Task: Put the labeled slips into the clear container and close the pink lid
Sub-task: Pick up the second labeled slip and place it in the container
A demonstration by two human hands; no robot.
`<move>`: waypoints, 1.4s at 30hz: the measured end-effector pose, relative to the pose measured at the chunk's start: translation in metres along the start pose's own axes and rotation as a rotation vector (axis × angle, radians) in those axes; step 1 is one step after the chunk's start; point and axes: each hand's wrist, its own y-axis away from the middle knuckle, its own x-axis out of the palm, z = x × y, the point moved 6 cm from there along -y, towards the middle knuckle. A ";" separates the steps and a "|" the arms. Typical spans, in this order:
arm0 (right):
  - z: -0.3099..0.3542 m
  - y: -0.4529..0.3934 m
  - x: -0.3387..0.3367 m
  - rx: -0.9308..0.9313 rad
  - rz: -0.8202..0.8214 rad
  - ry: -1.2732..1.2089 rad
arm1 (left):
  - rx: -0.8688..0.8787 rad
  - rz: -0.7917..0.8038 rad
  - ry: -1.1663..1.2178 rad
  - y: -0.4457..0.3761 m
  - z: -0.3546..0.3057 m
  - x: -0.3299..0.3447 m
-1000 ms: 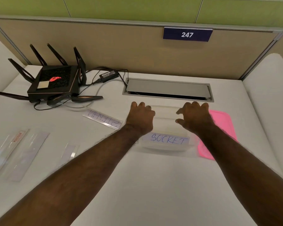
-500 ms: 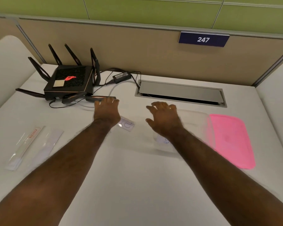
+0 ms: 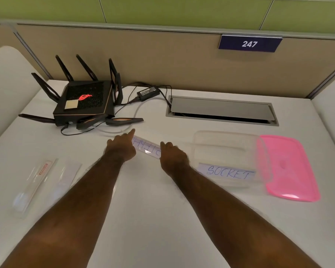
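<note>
Both hands have left the clear container (image 3: pixel 228 149) and gone left to the second slip; half a second back the left hand was just reaching it and the right was above the container's near-left corner. Now the left hand (image 3: pixel 121 147) sits at the far-left end of the handwritten slip (image 3: pixel 146 147), forefinger stretched out past its far corner, other fingers curled down onto the edge. The right hand (image 3: pixel 172 155) covers the near-right end, fingers bent over it. Whether either has actually pinched the slip or only presses on it cannot be told, since the fingertips are hidden under the knuckles

The slip lies flat on the white desk (image 3: pixel 162 219), between the router (image 3: pixel 83 102) and the container, with its writing facing away. The slip marked SOCKET (image 3: pixel 228 172) already rests inside the container at the near wall. The pink lid (image 3: pixel 290 167) lies flat to the right, its left edge tucked just behind the container's wall. More clear sleeves (image 3: pixel 41 180) lie far left

To do this step well, a thin flat strip probably wants one end levered up first: slide a fingertip under the corner, or drag the strip a little until an edge lifts, then take it at both ends so it does not bow. Carry it low over the left rim and lay it beside SOCKET, keeping clear of the router's cables (image 3: pixel 124 130) just beyond the left forefinger
</note>
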 end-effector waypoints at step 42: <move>-0.028 0.013 -0.085 -0.374 -0.082 -0.166 | -0.197 0.205 1.572 0.069 -0.053 -0.040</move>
